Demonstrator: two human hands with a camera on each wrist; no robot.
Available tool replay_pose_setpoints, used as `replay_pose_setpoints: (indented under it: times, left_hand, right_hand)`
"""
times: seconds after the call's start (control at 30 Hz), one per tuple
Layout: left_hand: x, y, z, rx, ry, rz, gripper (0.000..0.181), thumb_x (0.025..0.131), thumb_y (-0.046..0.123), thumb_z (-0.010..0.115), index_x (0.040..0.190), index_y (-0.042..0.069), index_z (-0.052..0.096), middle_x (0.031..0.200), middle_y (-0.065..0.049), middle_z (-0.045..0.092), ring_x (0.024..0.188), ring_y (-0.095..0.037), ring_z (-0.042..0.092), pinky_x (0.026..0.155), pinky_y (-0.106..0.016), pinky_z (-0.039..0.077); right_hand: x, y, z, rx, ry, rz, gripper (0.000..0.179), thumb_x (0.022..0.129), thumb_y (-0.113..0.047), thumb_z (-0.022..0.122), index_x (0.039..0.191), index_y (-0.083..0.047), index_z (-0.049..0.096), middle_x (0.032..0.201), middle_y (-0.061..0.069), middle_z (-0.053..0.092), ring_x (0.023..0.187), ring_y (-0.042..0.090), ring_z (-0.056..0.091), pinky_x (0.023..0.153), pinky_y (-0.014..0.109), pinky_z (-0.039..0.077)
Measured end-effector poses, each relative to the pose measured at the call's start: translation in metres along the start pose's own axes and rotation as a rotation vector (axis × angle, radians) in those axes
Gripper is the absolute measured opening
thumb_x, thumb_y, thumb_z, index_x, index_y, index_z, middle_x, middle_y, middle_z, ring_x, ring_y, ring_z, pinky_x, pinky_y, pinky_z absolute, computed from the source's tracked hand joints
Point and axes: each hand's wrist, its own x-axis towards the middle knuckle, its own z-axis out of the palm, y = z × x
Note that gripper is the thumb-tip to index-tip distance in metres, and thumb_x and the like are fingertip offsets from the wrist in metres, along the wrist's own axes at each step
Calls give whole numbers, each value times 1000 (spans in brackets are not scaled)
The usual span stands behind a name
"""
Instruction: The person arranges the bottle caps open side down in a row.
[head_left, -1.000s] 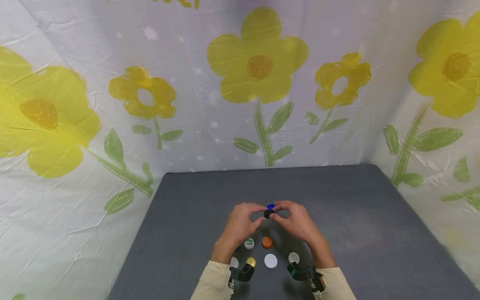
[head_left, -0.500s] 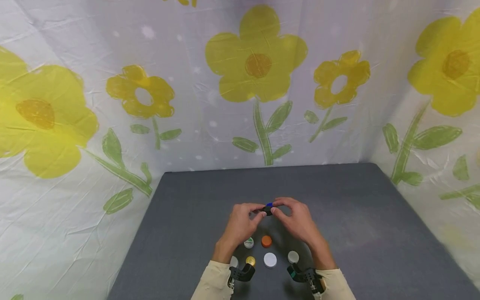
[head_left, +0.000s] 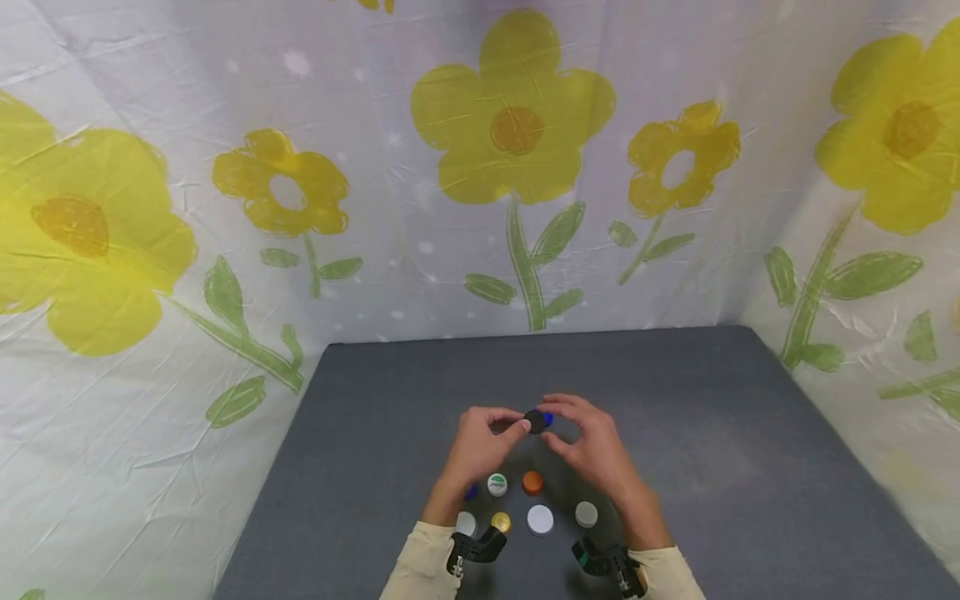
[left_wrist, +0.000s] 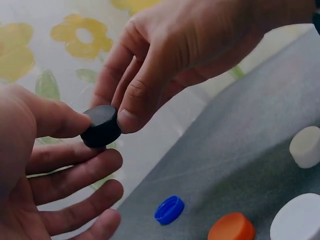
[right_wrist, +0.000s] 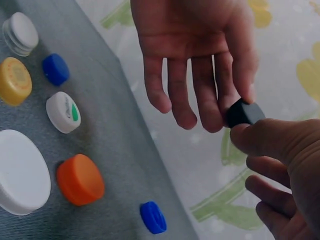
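A round black bottle cap [head_left: 536, 422] is held up above the table between both hands. My left hand [head_left: 480, 446] pinches it with the thumb on one flat face and a finger on the opposite side; its other fingers spread loosely in the left wrist view. From the right, my right hand [head_left: 592, 442] holds the cap's edge, its thumb [left_wrist: 131, 120] against the side in the left wrist view and its fingers partly hidden behind. Just past the hands, a blue cap [left_wrist: 169, 210] lies on the table with its hollow side showing.
On the grey table [head_left: 405, 400] nearer me lie an orange cap [head_left: 532, 482], a white cap with green print [head_left: 497, 484], a yellow cap [head_left: 501, 522], a large white cap [head_left: 540, 520], another blue cap [right_wrist: 55, 69] and pale caps [head_left: 587, 514]. A flowered curtain [head_left: 420, 283] rises behind.
The black cap has turned so its flat face shows more toward the head camera. My right thumb has drawn away from my left thumb. The blue cap behind shows more at the right.
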Motion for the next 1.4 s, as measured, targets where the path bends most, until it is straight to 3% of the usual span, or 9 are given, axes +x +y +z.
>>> replay_pose_setpoints:
  times: [0.13, 0.27, 0.47, 0.57, 0.63, 0.97, 1.2, 1.4]
  left_hand:
    - [0, 0, -1, 32, -19, -20, 25, 94, 39, 68, 99, 18, 80, 92, 6, 77, 91, -12, 72, 86, -37, 56]
    - [0, 2, 0, 97, -39, 5, 27, 96, 40, 66, 106, 19, 78, 100, 6, 77, 93, -11, 71, 84, -35, 57]
    - [1, 8, 5, 119, -49, 143, 28, 95, 27, 71, 121, 20, 73, 112, 3, 75, 97, -14, 71, 82, -30, 58]
    - [2, 11, 9, 196, -48, 223, 29, 93, 26, 74, 121, 20, 74, 114, 2, 75, 99, -16, 70, 84, -33, 58]
    - [2, 12, 12, 259, -57, 241, 30, 92, 27, 75, 121, 21, 75, 116, 2, 74, 101, -17, 69, 84, -33, 58]
    - [0, 12, 36, 522, -150, 226, 31, 91, 30, 75, 121, 21, 74, 116, 2, 73, 107, -19, 65, 91, -39, 55]
    - [-3, 0, 53, 597, -185, 208, 28, 89, 34, 77, 115, 24, 77, 109, 6, 74, 103, -15, 64, 88, -37, 55]
    - [-5, -6, 64, 644, -205, 221, 26, 87, 36, 79, 111, 27, 78, 106, 11, 74, 102, -14, 65, 86, -35, 55]
  right_hand:
    - [-2, -1, 0, -16, -10, -16, 35, 82, -18, 84, 116, -19, 75, 129, 2, 67, 121, 27, 63, 98, 51, 52]
    - [-3, 0, -3, -42, -15, -17, 34, 82, -21, 84, 115, -16, 75, 128, 3, 67, 120, 27, 63, 97, 50, 53]
    - [-4, 3, -11, -92, -19, -20, 32, 83, -23, 83, 113, -14, 75, 128, 5, 67, 121, 29, 62, 97, 51, 52]
    - [-6, 4, -16, -105, -29, -16, 31, 83, -23, 83, 111, -13, 76, 127, 6, 68, 120, 29, 62, 97, 52, 52]
    - [-7, 5, -19, -114, -38, -8, 30, 82, -23, 83, 110, -12, 76, 126, 7, 68, 119, 30, 63, 97, 52, 52]
    - [-24, 15, -24, -167, -143, 65, 29, 83, -20, 82, 109, -10, 77, 126, 11, 68, 117, 35, 63, 96, 55, 51]
    - [-33, 25, -21, -170, -234, 157, 26, 82, -19, 81, 107, -9, 79, 123, 10, 70, 116, 34, 64, 97, 53, 50]
    - [-41, 35, -16, -151, -257, 207, 24, 81, -17, 82, 103, -7, 79, 121, 11, 70, 116, 36, 64, 98, 53, 50]
